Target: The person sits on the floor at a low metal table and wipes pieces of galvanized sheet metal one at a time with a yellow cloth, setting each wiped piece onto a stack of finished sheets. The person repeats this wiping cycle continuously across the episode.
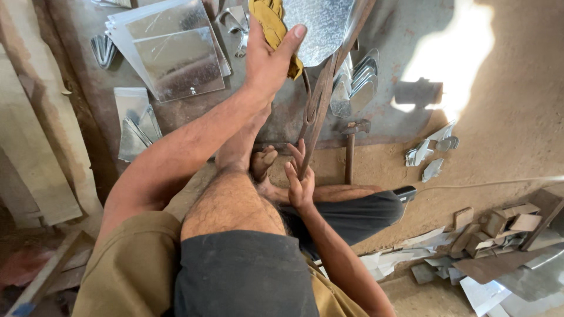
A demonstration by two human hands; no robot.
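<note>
No packages, labels, signs or screens are to be seen anywhere among the pictured metal work.

Sheet-metal workshop: cut metal sheets (pixel 176 50), hammer (pixel 351 147).
</note>
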